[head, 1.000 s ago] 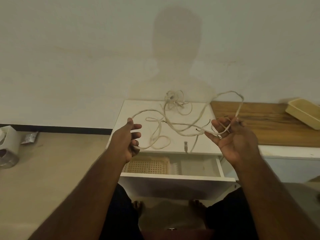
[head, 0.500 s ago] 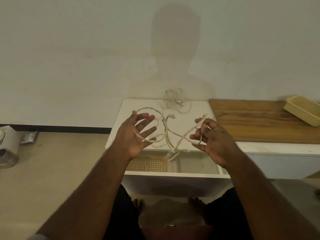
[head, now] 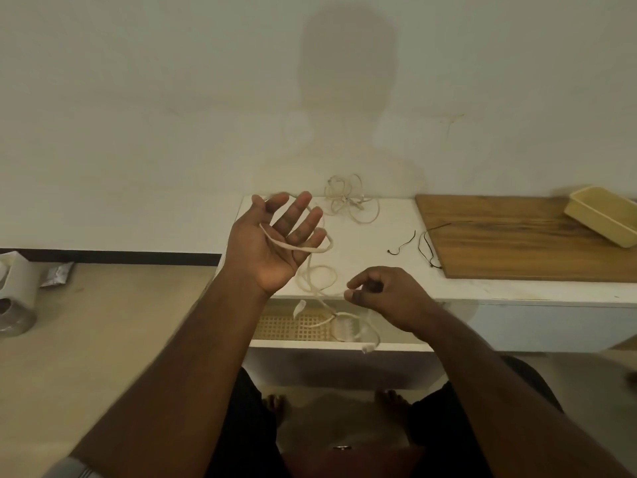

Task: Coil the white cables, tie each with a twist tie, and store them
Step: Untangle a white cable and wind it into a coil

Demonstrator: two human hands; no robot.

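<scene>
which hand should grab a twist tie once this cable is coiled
Right. The right hand is nearer the dark twist ties on the white top and only pinches the cable lightly. The left hand is open with loops draped over its palm, so it should hold the coil.

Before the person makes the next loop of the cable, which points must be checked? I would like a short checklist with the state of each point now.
1. Cable lies across the open left hand: ok.
2. Right hand pinches the cable's running part: ok, fingertips closed on it.
3. Loops even and tight: not ok; they hang loose below the left hand.
4. Free end clear of snags: not ok; a plug dangles over the open drawer.
5. Twist ties within reach on the white top: ok.
6. Second cable separate from this one: ok, it lies apart near the wall.
</scene>
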